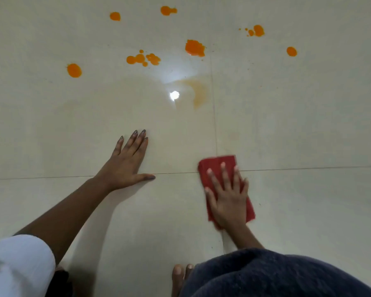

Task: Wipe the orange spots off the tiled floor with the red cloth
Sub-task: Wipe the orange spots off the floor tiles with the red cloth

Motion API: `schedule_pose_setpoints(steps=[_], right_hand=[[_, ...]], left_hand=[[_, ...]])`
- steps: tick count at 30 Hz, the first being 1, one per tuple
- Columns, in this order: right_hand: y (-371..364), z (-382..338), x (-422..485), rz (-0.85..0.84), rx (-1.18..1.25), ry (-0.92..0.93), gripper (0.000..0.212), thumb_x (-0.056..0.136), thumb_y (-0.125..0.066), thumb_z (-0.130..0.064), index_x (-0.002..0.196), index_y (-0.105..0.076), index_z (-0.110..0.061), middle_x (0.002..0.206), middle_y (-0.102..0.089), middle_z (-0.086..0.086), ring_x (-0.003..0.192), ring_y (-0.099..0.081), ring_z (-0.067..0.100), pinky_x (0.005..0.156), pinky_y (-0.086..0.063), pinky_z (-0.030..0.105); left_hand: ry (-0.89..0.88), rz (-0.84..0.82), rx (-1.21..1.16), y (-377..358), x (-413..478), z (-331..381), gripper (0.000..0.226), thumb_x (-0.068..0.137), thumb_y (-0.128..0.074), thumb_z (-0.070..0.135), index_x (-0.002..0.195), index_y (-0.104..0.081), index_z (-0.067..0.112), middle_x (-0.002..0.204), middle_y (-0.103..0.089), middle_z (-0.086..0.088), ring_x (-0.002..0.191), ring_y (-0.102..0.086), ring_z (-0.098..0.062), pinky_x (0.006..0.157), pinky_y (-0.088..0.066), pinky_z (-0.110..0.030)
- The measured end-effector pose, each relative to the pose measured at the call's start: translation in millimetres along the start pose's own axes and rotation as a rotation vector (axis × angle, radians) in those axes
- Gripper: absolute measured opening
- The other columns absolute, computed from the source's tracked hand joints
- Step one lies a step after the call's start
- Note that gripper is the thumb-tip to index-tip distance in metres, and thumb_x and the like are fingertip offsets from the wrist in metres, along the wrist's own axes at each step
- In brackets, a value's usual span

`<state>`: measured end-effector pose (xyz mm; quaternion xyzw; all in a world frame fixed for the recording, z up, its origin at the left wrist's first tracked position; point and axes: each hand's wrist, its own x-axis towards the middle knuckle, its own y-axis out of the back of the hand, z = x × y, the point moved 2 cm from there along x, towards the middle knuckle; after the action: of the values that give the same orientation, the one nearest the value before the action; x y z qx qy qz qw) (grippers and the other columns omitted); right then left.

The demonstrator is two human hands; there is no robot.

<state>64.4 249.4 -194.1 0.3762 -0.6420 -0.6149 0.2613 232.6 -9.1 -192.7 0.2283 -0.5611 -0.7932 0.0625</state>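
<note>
Head view, looking down on a pale tiled floor (298, 125). The right hand (228, 202) lies flat on a folded red cloth (214, 162), fingers spread and straight, pressing it down rather than gripping it. The cloth sits near, right of centre, across a tile joint. The left hand (129, 166) rests flat on bare tile to its left, fingers straight, holding nothing, probably as a brace.

The job looks barely begun. A faint orange smear (198, 93) shows mid-floor, just beside a bright glare (174, 95). Several wet orange spots (195, 48) lie scattered across the far floor, well apart from the cloth.

The only hindrance, I judge, is reach: the spots lie far ahead of both hands. At the near edge are bare toes (180, 273), a dark garment (266, 275) and a white sleeve (15, 264).
</note>
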Motion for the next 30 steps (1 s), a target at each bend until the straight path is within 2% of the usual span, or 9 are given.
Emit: schedule_pose_setpoints(steps=[3,4,9,11,15,18,22,25,30], right_hand=[[8,23,58,0.036,-0.027,-0.184,0.056,0.093,-0.024,-0.051,0.146,-0.02,-0.034,0.155,-0.019,0.009,0.141,-0.013,0.039,0.107,-0.019,0.063],[7,9,64,0.039,-0.014,-0.179,0.056,0.093,-0.025,-0.051,0.146,-0.021,-0.033,0.155,-0.02,0.009,0.14,-0.014,0.04,0.107,-0.019,0.062],[-8,-37,-42,-0.054,0.052,0.05,0.053,0.094,-0.033,-0.049,0.145,-0.024,-0.038,0.156,-0.015,0.002,0.143,-0.007,0.034,0.109,-0.018,0.06],[-5,6,-67,-0.032,0.067,-0.082,0.053,0.094,-0.031,-0.051,0.145,-0.022,-0.039,0.157,-0.014,0.0,0.143,-0.007,0.032,0.108,-0.018,0.058],[5,86,-33,0.014,-0.028,-0.314,0.055,0.095,-0.019,-0.052,0.148,-0.013,-0.036,0.157,-0.01,0.004,0.143,-0.004,0.033,0.109,-0.016,0.06],[6,79,0,0.031,0.002,-0.413,0.056,0.095,-0.021,-0.051,0.148,-0.014,-0.034,0.157,-0.013,0.006,0.142,-0.007,0.037,0.11,-0.015,0.06],[-7,31,-66,-0.036,0.026,-0.183,0.055,0.095,-0.029,-0.049,0.147,-0.013,-0.039,0.157,-0.01,0.002,0.143,-0.004,0.034,0.111,-0.016,0.059],[-4,79,-99,0.025,0.06,-0.35,0.054,0.095,-0.029,-0.049,0.146,-0.013,-0.042,0.156,-0.011,0.0,0.143,-0.006,0.032,0.109,-0.018,0.056],[18,173,-39,0.088,-0.002,-0.668,0.054,0.094,-0.022,-0.051,0.146,-0.02,-0.036,0.155,-0.02,0.004,0.142,-0.012,0.034,0.108,-0.021,0.059]], left_hand=[[-0.054,-0.002,-0.004,3,18,15,0.108,0.071,-0.013,0.086,0.148,0.0,0.011,0.155,0.011,-0.003,0.14,0.02,-0.011,0.111,0.017,-0.034],[-0.064,0.007,-0.011,4,25,19,0.109,0.07,-0.012,0.086,0.148,0.001,0.012,0.155,0.013,-0.001,0.139,0.022,-0.01,0.111,0.018,-0.034],[-0.131,0.0,-0.029,4,52,48,0.11,0.067,-0.005,0.088,0.148,0.003,0.014,0.153,0.018,0.002,0.137,0.027,-0.007,0.112,0.016,-0.036],[-0.183,-0.001,-0.01,0,59,60,0.105,0.071,-0.007,0.085,0.148,-0.001,0.014,0.154,0.014,0.0,0.139,0.023,-0.009,0.111,0.017,-0.034],[-0.262,-0.018,0.016,-4,74,86,0.1,0.075,-0.012,0.081,0.148,-0.004,0.014,0.155,0.009,-0.002,0.141,0.018,-0.012,0.112,0.016,-0.034],[-0.322,-0.021,0.038,-6,89,104,0.1,0.075,-0.01,0.082,0.148,-0.004,0.013,0.156,0.009,-0.002,0.141,0.017,-0.013,0.112,0.014,-0.036],[-0.356,-0.033,0.04,-7,101,118,0.101,0.074,-0.011,0.082,0.148,-0.007,0.013,0.156,0.006,-0.002,0.142,0.014,-0.014,0.111,0.015,-0.036],[-0.377,-0.039,0.05,-7,104,123,0.098,0.077,-0.015,0.08,0.148,-0.012,0.012,0.157,0.0,-0.005,0.143,0.009,-0.017,0.112,0.012,-0.038],[-0.468,-0.055,0.061,-5,133,155,0.101,0.075,-0.014,0.082,0.148,-0.013,0.012,0.156,0.003,-0.003,0.142,0.01,-0.016,0.111,0.014,-0.036]])
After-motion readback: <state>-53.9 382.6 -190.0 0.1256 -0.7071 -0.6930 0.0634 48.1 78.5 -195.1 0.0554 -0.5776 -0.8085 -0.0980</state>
